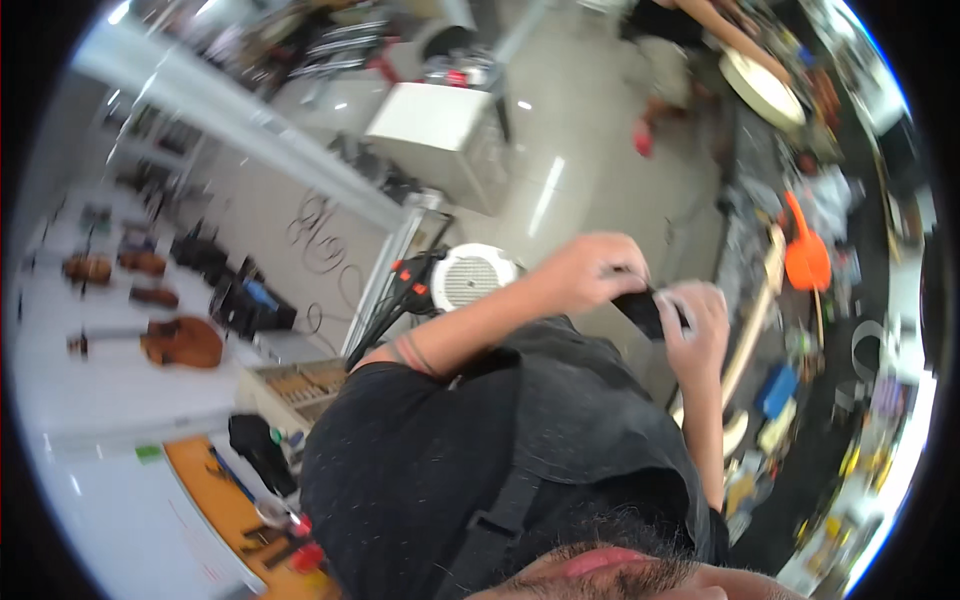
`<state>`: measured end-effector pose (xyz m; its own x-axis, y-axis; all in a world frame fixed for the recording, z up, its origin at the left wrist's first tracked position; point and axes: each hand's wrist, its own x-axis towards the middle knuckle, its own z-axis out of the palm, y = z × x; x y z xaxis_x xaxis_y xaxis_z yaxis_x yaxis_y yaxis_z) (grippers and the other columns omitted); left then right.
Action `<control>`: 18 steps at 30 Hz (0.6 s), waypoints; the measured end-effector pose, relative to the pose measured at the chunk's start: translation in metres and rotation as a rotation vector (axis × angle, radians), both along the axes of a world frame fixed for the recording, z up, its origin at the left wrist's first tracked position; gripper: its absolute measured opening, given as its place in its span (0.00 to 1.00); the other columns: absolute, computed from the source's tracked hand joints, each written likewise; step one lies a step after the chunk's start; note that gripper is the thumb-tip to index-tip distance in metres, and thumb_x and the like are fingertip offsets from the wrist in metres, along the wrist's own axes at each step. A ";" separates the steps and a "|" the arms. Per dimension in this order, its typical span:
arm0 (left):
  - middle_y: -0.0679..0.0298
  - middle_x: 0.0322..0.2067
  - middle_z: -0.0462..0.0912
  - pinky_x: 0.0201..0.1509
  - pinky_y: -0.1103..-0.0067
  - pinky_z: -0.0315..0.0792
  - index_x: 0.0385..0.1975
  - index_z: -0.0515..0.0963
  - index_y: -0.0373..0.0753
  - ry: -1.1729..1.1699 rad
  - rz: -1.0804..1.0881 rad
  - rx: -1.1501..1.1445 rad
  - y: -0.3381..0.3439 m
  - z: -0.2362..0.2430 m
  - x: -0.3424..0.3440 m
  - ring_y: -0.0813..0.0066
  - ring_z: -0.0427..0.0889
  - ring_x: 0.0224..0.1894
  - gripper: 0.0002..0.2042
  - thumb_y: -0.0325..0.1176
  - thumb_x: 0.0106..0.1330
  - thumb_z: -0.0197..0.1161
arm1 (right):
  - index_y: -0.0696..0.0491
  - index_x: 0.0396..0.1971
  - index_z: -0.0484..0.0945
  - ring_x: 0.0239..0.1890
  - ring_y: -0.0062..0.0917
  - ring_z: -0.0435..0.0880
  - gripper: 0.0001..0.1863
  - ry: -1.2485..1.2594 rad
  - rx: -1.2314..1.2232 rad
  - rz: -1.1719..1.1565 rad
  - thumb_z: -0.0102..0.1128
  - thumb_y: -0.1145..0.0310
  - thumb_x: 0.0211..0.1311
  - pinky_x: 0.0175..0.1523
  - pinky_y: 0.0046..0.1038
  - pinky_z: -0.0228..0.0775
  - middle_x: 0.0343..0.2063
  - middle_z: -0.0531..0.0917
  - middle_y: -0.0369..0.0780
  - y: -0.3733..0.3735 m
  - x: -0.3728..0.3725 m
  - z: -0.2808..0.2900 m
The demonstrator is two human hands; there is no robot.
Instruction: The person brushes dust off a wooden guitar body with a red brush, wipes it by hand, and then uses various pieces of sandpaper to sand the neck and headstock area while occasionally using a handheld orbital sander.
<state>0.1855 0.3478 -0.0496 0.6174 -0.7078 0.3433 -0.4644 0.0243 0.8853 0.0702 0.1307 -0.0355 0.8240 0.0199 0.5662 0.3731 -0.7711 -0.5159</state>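
Note:
In front of my dark apron (600, 400), both hands hold one small black flat piece (641, 313), maybe cloth or sandpaper; blur hides its exact kind. My left hand (603, 272) pinches its upper left end, fingers curled. At the other end, my right hand (697, 322) grips it between thumb and bent fingers. Just right of the right hand, a long pale wooden neck (752, 335), like that of a guitar or bass, lies along the dark workbench (835, 335). Neither hand visibly touches it.
An orange dustpan-shaped thing (805, 258) and a blue block (777, 390) lie on the bench among clutter. Farther off, another person (668, 60) handles a round cream piece (763, 92). A white round grille (473, 280) and white cabinet (430, 115) stand to the left. Guitars (185, 342) hang farther left.

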 end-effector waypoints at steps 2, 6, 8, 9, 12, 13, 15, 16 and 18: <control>0.60 0.36 0.88 0.52 0.66 0.78 0.32 0.83 0.37 -0.047 0.030 -0.138 0.003 -0.009 -0.004 0.60 0.86 0.45 0.05 0.23 0.65 0.74 | 0.53 0.33 0.86 0.39 0.40 0.86 0.05 0.002 -0.019 0.055 0.75 0.76 0.59 0.52 0.41 0.73 0.33 0.88 0.41 0.004 0.003 -0.001; 0.61 0.35 0.86 0.50 0.65 0.77 0.30 0.82 0.37 -0.090 0.125 -0.100 0.015 -0.012 -0.019 0.60 0.85 0.44 0.06 0.21 0.65 0.73 | 0.54 0.35 0.84 0.40 0.41 0.85 0.07 0.070 -0.063 0.145 0.75 0.76 0.60 0.53 0.41 0.72 0.34 0.87 0.41 0.016 0.005 0.016; 0.61 0.33 0.85 0.48 0.65 0.76 0.30 0.81 0.37 -0.171 0.139 -0.087 0.012 -0.008 -0.024 0.59 0.85 0.42 0.06 0.21 0.64 0.74 | 0.53 0.36 0.82 0.41 0.40 0.85 0.07 0.095 -0.062 0.174 0.74 0.76 0.61 0.54 0.41 0.72 0.34 0.86 0.40 0.014 0.004 0.016; 0.61 0.33 0.85 0.48 0.65 0.76 0.30 0.81 0.37 -0.182 0.144 -0.089 0.011 -0.006 -0.026 0.59 0.85 0.42 0.06 0.21 0.64 0.74 | 0.53 0.36 0.82 0.41 0.40 0.85 0.07 0.083 -0.065 0.178 0.74 0.76 0.61 0.54 0.41 0.72 0.34 0.86 0.40 0.013 0.005 0.017; 0.60 0.32 0.84 0.46 0.66 0.76 0.30 0.81 0.36 -0.015 0.140 -0.082 0.003 0.003 -0.037 0.59 0.84 0.39 0.07 0.21 0.64 0.74 | 0.54 0.36 0.82 0.41 0.41 0.84 0.07 0.012 -0.086 0.150 0.73 0.76 0.62 0.55 0.41 0.71 0.34 0.86 0.40 0.005 -0.001 0.013; 0.60 0.32 0.84 0.46 0.67 0.76 0.30 0.81 0.35 -0.010 0.130 -0.080 -0.001 0.001 -0.038 0.59 0.84 0.38 0.07 0.22 0.65 0.74 | 0.54 0.36 0.82 0.42 0.42 0.84 0.06 0.007 -0.104 0.133 0.72 0.76 0.63 0.55 0.42 0.71 0.35 0.86 0.41 0.003 -0.004 0.011; 0.60 0.32 0.84 0.46 0.67 0.76 0.31 0.80 0.35 -0.004 0.111 -0.078 -0.008 -0.005 -0.039 0.60 0.84 0.37 0.07 0.22 0.65 0.74 | 0.54 0.36 0.82 0.44 0.43 0.83 0.06 0.005 -0.122 0.109 0.72 0.75 0.64 0.56 0.42 0.71 0.36 0.86 0.41 -0.001 -0.012 0.009; 0.60 0.32 0.83 0.47 0.67 0.77 0.31 0.80 0.35 0.007 0.099 -0.098 -0.012 -0.009 -0.040 0.60 0.84 0.38 0.07 0.23 0.66 0.74 | 0.55 0.36 0.82 0.45 0.43 0.83 0.06 0.057 -0.078 0.079 0.72 0.75 0.64 0.57 0.42 0.71 0.37 0.85 0.42 -0.002 -0.018 0.009; 0.60 0.32 0.83 0.48 0.67 0.77 0.31 0.81 0.35 0.019 0.079 -0.117 -0.017 -0.012 -0.041 0.60 0.84 0.39 0.07 0.23 0.66 0.75 | 0.55 0.37 0.81 0.46 0.44 0.82 0.06 0.110 -0.031 0.041 0.72 0.75 0.65 0.57 0.43 0.71 0.38 0.85 0.43 -0.007 -0.031 0.005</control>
<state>0.1448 0.3304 -0.0616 0.6769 -0.6126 0.4082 -0.4523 0.0915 0.8872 0.0391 0.1241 -0.0304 0.8791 0.0713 0.4713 0.3476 -0.7725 -0.5314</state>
